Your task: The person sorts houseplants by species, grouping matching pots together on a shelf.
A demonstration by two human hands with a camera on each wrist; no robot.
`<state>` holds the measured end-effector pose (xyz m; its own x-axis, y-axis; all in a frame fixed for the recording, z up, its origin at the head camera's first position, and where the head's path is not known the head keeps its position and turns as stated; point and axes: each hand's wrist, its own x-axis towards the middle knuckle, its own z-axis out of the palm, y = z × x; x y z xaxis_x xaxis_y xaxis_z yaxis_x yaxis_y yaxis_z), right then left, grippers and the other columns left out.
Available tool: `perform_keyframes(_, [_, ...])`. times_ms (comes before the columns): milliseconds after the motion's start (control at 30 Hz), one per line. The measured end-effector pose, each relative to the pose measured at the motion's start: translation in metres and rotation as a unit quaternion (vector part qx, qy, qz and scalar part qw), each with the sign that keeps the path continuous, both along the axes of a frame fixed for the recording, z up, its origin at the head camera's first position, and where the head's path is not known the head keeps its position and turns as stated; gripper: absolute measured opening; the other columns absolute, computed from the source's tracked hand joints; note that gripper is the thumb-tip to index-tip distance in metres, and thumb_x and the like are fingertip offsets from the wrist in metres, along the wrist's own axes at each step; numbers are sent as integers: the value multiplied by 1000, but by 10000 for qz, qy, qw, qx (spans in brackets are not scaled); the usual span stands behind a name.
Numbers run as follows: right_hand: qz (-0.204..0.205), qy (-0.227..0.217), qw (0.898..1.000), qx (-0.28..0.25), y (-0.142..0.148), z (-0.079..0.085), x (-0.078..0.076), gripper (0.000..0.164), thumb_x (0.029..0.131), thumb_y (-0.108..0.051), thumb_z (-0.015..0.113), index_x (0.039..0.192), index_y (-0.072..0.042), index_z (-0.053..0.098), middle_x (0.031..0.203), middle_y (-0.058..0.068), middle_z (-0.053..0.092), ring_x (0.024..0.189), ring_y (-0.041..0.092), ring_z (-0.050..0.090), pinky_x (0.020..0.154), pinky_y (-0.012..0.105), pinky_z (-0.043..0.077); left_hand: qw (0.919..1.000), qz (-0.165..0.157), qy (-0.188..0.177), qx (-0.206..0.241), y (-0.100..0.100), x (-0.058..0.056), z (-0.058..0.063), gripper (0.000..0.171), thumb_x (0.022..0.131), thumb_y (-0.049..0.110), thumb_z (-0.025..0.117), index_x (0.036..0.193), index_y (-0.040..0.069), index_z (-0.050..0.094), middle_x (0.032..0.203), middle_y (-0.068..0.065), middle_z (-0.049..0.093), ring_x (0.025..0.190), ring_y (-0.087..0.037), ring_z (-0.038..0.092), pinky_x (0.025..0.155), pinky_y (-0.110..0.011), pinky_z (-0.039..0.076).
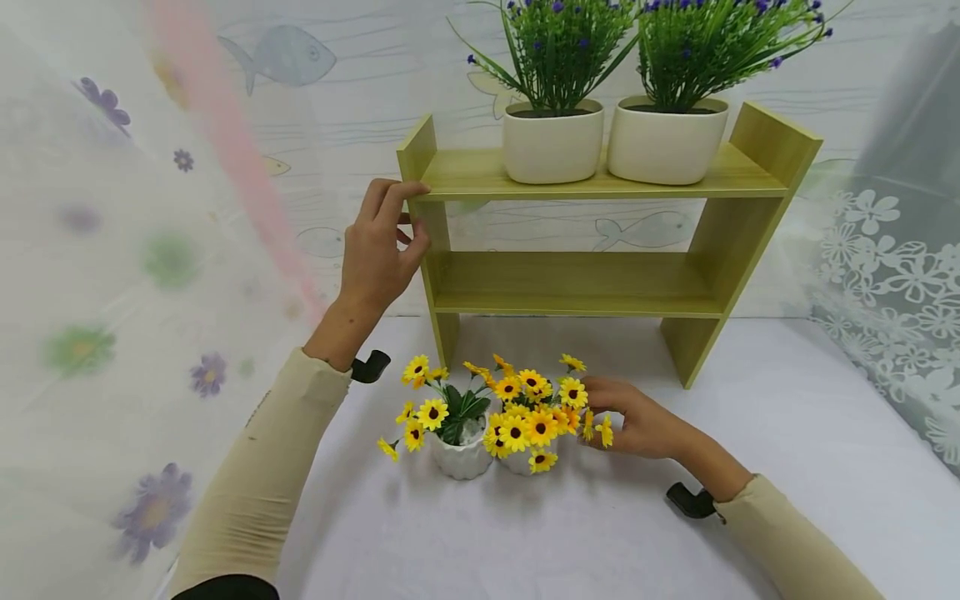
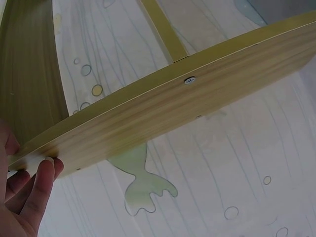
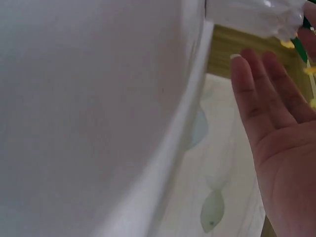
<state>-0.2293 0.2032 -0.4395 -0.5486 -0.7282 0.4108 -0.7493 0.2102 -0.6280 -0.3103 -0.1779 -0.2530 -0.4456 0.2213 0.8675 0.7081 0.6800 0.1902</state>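
Observation:
My left hand (image 1: 382, 242) holds the front edge of the left side panel (image 2: 128, 121) of a wooden two-tier shelf (image 1: 577, 283), just at the upper board. In the left wrist view, fingers (image 2: 42, 185) lie against the panel's outer face. My right hand (image 1: 637, 421) is beside the right one of two small white pots with yellow flowers (image 1: 528, 417), partly behind the blossoms. Its fingers (image 3: 266, 94) are fairly straight in the right wrist view, tips near the white pot (image 3: 256, 17). Left of it stands the other pot (image 1: 461, 454), its flowers leaning left.
Two larger cream pots (image 1: 553, 146) with purple-flowered plants stand on the shelf's top board. The shelf stands at the back of a white-covered table (image 1: 600, 533), against a fish-patterned curtain. A flower-print curtain (image 1: 150, 333) hangs at the left, white lace (image 1: 915, 275) at the right.

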Motion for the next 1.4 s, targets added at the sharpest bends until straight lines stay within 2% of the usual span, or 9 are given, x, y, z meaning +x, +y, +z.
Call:
perform_keyframes(133, [-170, 100, 9997, 133, -6, -2, 1, 44, 88, -10, 86, 123, -32, 72, 132, -8, 66, 122, 15, 62, 100, 37, 59, 10000, 0, -6, 10, 0, 0, 0, 37, 100, 3, 58, 135, 10, 62, 122, -14, 56, 93, -27, 78, 69, -35, 64])
perform_keyframes(200, [-222, 261, 9993, 168, -10, -2, 1, 44, 88, -11, 87, 124, -31, 73, 135, -6, 66, 127, 18, 61, 107, 40, 56, 10000, 4, -15, 15, 0, 0, 0, 37, 99, 3, 58, 135, 10, 62, 122, -14, 56, 93, -27, 77, 69, -35, 64])
perform_keyframes(367, [-84, 342, 9994, 75, -21, 1, 2, 48, 88, -11, 87, 132, -22, 71, 136, 0, 68, 127, 20, 63, 110, 38, 53, 10000, 10, -47, 28, 1, 0, -1, 37, 100, 3, 58, 136, 11, 62, 122, -13, 56, 94, -27, 77, 69, -35, 64])
perform_keyframes(500, [-84, 375, 9993, 29, -29, 2, 3, 53, 85, -10, 89, 134, -19, 70, 135, 0, 69, 123, 19, 66, 107, 38, 56, 10000, 20, -64, 11, 1, 1, -1, 36, 100, 4, 58, 136, 10, 62, 122, -14, 56, 94, -27, 77, 69, -35, 64])
perform_keyframes(667, [-172, 431, 9989, 65, -33, 2, 2, 50, 85, -16, 91, 130, -20, 72, 128, -5, 73, 116, 16, 69, 101, 39, 60, 10000, 35, -45, 12, 1, 1, -1, 37, 100, 4, 58, 136, 10, 62, 122, -14, 56, 93, -27, 77, 69, -35, 64])
perform_keyframes(867, [-182, 318, 9993, 3, -36, 2, 2, 49, 83, -21, 93, 127, -27, 71, 121, -14, 74, 109, 10, 71, 94, 35, 61, 10000, -10, -48, 50, 1, 0, -2, 37, 100, 4, 58, 136, 10, 62, 122, -13, 56, 93, -27, 77, 69, -35, 64])
perform_keyframes(1133, [-304, 495, 9983, 21, -33, 2, 1, 47, 84, -20, 92, 126, -26, 72, 119, -12, 75, 104, 10, 70, 89, 35, 62, 10000, 18, -18, 47, 1, 2, -2, 36, 100, 3, 58, 135, 10, 62, 122, -14, 56, 93, -27, 77, 68, -35, 64])
perform_keyframes(1267, [-421, 546, 9976, 53, -29, 12, -1, 51, 82, -16, 92, 127, -25, 71, 120, -12, 74, 105, 9, 70, 90, 34, 62, 10000, 7, 48, 36, 1, 1, -1, 36, 100, 3, 58, 135, 10, 62, 121, -14, 56, 92, -27, 77, 68, -35, 64])
perform_keyframes(1400, [-372, 560, 9977, -4, -26, 30, -4, 58, 79, -12, 93, 130, -23, 69, 123, -11, 74, 107, 10, 71, 94, 33, 62, 10000, 13, 60, 9, 1, 1, -1, 36, 100, 4, 57, 135, 10, 62, 122, -14, 56, 91, -27, 76, 69, -35, 64])
